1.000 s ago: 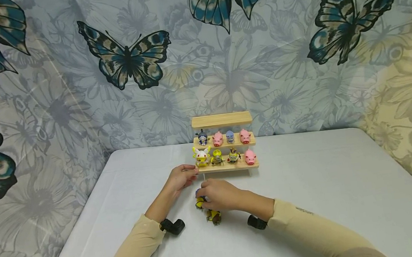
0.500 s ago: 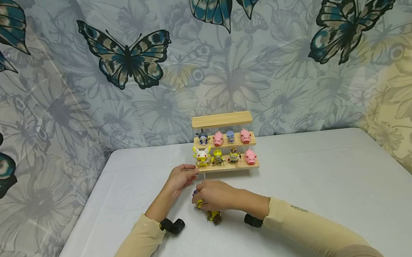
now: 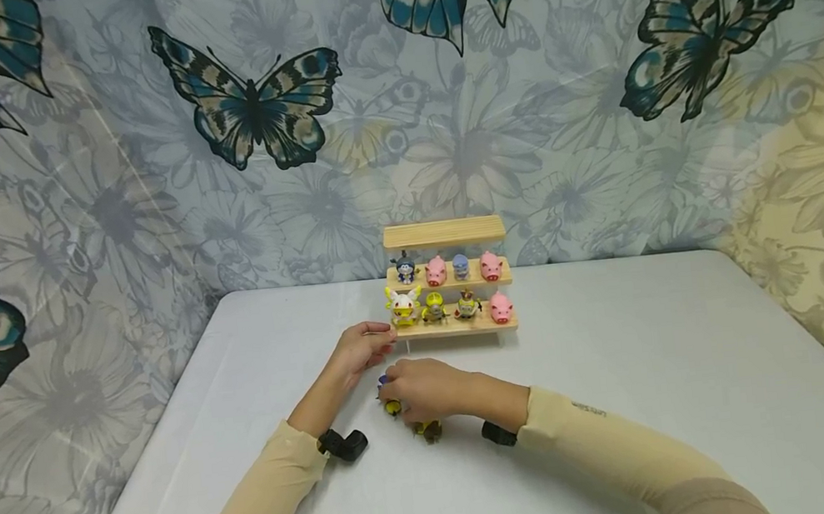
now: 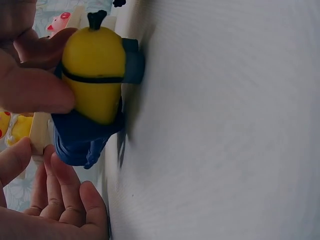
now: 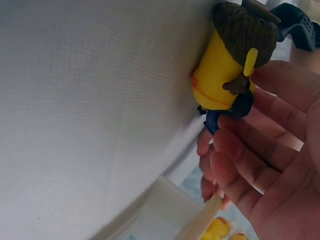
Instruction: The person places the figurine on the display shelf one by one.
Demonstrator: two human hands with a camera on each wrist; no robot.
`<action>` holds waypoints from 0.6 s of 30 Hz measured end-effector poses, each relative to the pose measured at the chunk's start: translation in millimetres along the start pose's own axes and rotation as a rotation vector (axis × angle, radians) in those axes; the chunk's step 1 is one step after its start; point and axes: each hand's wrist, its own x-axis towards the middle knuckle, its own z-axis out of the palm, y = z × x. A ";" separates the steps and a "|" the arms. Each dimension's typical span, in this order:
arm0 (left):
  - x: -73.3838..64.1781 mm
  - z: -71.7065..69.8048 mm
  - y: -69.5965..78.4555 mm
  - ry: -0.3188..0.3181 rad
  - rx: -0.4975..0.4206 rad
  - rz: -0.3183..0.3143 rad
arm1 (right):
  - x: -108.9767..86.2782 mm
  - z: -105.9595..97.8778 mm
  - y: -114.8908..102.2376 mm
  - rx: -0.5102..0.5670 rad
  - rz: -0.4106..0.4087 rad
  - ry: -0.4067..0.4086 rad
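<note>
My left hand pinches the lower left corner of a small wooden tiered display shelf, thumb on the board's edge in the left wrist view. My right hand holds a yellow minion figure in blue clothes between thumb and fingers. That minion is tipped over, goggles toward the table and close over it. A second yellow minion with brown hair stands just in front of the right hand, partly covered by it in the head view. The fingers of the right hand hide part of the held minion.
Two shelf tiers carry several figures: pink pigs, a white-and-yellow horned figure, yellow ones and bluish ones. The white table meets a butterfly-print cloth backdrop behind the shelf.
My right hand has shifted slightly left with the minion. The left hand keeps its grip on the shelf corner. The head view has tilted down a little.
</note>
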 end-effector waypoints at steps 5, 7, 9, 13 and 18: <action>-1.0 -1.9 2.0 -0.011 -0.002 0.000 | 6.6 3.5 -4.3 -0.136 -0.016 0.032; -1.2 -1.8 2.2 -0.013 -0.004 0.001 | 8.1 5.5 -6.0 -0.197 -0.028 0.065; -1.4 -2.0 1.7 -0.015 -0.007 0.004 | 8.9 7.9 -7.2 -0.248 -0.037 0.102; -1.3 -0.6 1.1 -0.007 -0.008 0.003 | 9.2 10.0 -9.1 -0.294 -0.046 0.149; -1.9 -0.2 1.3 -0.010 -0.003 0.002 | 8.5 11.3 -8.8 -0.306 -0.056 0.207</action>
